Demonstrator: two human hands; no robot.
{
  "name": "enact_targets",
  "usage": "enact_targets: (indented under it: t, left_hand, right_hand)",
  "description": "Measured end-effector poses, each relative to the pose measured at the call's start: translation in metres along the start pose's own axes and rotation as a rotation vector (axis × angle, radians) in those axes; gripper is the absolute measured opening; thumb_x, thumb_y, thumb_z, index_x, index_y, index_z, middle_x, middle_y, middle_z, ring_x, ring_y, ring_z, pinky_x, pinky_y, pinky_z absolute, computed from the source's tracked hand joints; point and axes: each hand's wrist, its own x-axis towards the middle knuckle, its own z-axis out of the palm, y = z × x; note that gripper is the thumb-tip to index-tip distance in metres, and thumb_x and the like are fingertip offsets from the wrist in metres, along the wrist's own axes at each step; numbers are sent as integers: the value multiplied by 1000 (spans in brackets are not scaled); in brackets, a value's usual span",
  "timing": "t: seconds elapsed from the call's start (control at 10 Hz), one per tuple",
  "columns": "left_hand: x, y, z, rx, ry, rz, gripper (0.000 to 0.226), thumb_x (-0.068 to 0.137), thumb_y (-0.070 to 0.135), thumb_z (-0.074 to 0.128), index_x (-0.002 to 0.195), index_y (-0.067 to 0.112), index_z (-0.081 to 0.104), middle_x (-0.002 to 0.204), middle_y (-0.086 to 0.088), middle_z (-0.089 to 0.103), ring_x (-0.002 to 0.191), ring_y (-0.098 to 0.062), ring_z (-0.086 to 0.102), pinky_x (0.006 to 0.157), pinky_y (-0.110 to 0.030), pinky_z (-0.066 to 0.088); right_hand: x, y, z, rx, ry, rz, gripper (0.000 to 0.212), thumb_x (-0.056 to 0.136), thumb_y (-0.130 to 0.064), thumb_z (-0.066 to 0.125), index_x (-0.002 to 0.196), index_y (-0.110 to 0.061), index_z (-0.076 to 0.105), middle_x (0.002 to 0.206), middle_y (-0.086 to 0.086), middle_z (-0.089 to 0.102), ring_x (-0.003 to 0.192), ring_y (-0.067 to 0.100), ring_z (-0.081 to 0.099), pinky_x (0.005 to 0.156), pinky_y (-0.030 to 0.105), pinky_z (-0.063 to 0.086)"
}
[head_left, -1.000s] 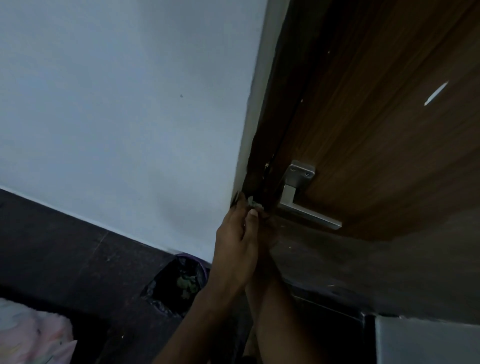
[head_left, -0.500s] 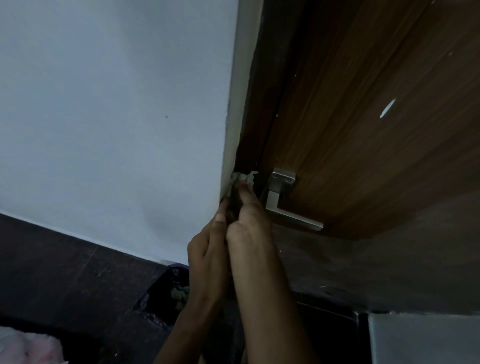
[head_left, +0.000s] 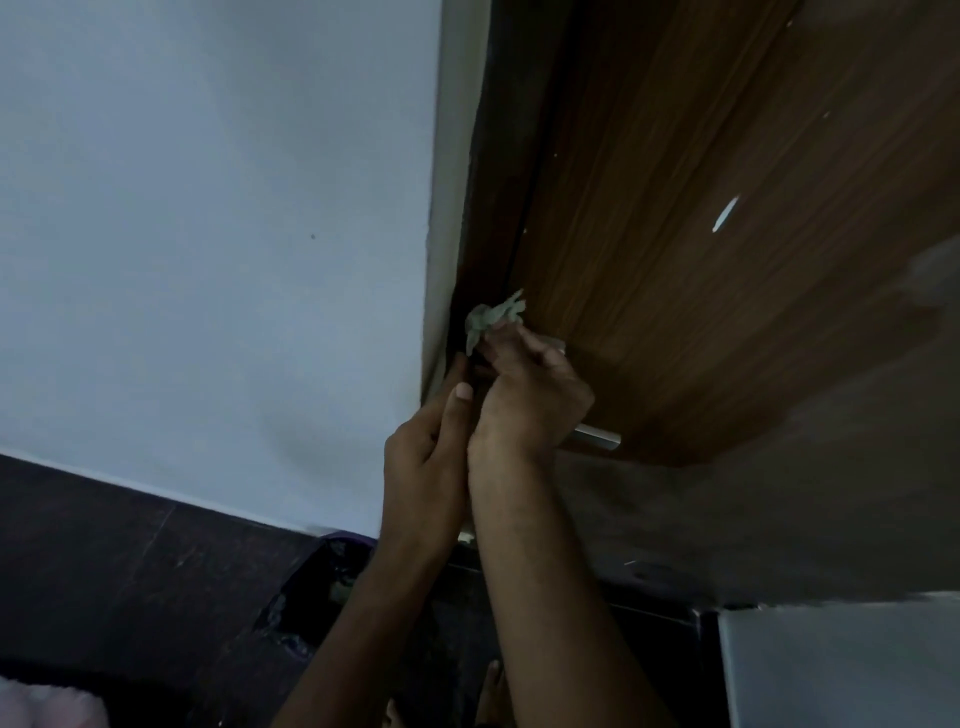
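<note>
Both hands are up at the latch edge of the brown door (head_left: 727, 208), where it meets the dark door frame (head_left: 488, 182). The right hand (head_left: 530, 400) pinches a crumpled pale wad (head_left: 491, 319) in its fingertips, pressing it at the gap between door and frame, just above the knuckles. Half a second ago only a small bit of the wad peeked out at the fingertips; now more of it shows, ragged ends poking up and to the right against the wood. The right hand has also swung over the door handle (head_left: 597, 438): a second ago the plate and lever were in full sight, and now only the lever's tip sticks out beside the wrist.

The left hand (head_left: 426, 462), which was pinching at the edge a second ago, holds nothing now. Its fingers lie stretched up along the frame's corner beside the white wall (head_left: 208, 208), thumb straight, fingertips just under the wad; I cannot tell whether they touch it.

Down by the dark skirting, the bin (head_left: 317, 587) with its black liner sits where it was, behind the left forearm.
</note>
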Motion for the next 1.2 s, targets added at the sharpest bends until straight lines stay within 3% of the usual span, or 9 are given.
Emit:
enact_targets:
  t: [0.1, 0.3, 0.4, 0.5, 0.7, 0.8, 1.0, 1.1, 1.2]
  left_hand:
    - [-5, -3, 1, -23, 10, 0, 31, 104, 41, 47, 120, 35, 73, 94, 4, 79, 89, -10, 73, 73, -28, 57]
    - [-2, 0, 5, 26, 0, 37, 32, 96, 53, 45, 120, 52, 66, 74, 12, 74, 69, 3, 64, 63, -4, 45]
    - [-1, 0, 8, 41, -12, 83, 47, 96, 52, 44, 133, 30, 64, 65, 18, 70, 52, 8, 51, 54, -1, 39]
    - [4, -4, 11, 67, -30, 75, 42, 103, 41, 46, 142, 29, 56, 77, 29, 71, 69, 9, 60, 64, -11, 48]
    - [2, -3, 12, 67, -41, 103, 50, 100, 46, 46, 144, 23, 55, 100, 36, 66, 91, 22, 61, 75, -1, 45]
    - [-6, -5, 8, 34, -15, 64, 30, 103, 41, 49, 129, 40, 61, 102, 25, 76, 79, 24, 61, 66, 2, 44]
    - [-40, -28, -2, 54, 138, -42, 35, 100, 42, 52, 124, 26, 73, 120, 13, 74, 113, -3, 68, 96, -40, 58]
    - [-63, -41, -14, 54, 190, -74, 27, 104, 33, 51, 115, 39, 74, 114, 14, 76, 108, -5, 70, 92, -41, 58]
    - [-85, -65, -41, 58, 288, -167, 28, 106, 20, 50, 126, 19, 71, 115, 3, 76, 107, -13, 70, 92, -43, 57]
  right_hand:
    - [-6, -3, -2, 134, 44, -31, 24, 99, -12, 58, 119, 0, 63, 113, 26, 70, 51, 1, 66, 48, 13, 54]
    - [-13, -7, -24, -379, 466, -563, 15, 89, -15, 73, 104, -13, 74, 94, -7, 74, 79, 9, 75, 61, 26, 62]
    - [-10, -4, -31, -566, 478, -670, 17, 91, -15, 70, 108, -13, 72, 99, -5, 70, 87, 5, 70, 69, 27, 63]
    - [-13, 5, -18, -767, 361, -820, 16, 91, -10, 69, 107, -8, 73, 102, 6, 72, 90, 9, 69, 70, 8, 52]
    - [-8, 3, -38, -729, 430, -811, 16, 90, -9, 71, 105, -7, 74, 99, 4, 73, 77, -16, 54, 69, -4, 46]
    - [-15, -1, -46, -645, 414, -811, 16, 90, -11, 71, 105, -7, 74, 99, 2, 74, 81, -3, 67, 68, 8, 56]
    - [-52, 15, -42, -485, 240, -656, 18, 85, -14, 78, 101, -22, 76, 88, 0, 78, 75, 11, 75, 64, 25, 61]
    - [-69, 41, -45, -526, 100, -515, 16, 84, -13, 78, 94, -25, 76, 82, 0, 78, 67, 5, 72, 56, 15, 56]
    - [-81, 85, -48, -635, -66, -351, 14, 84, -11, 77, 92, -22, 77, 74, -6, 75, 59, -1, 69, 50, 8, 49]
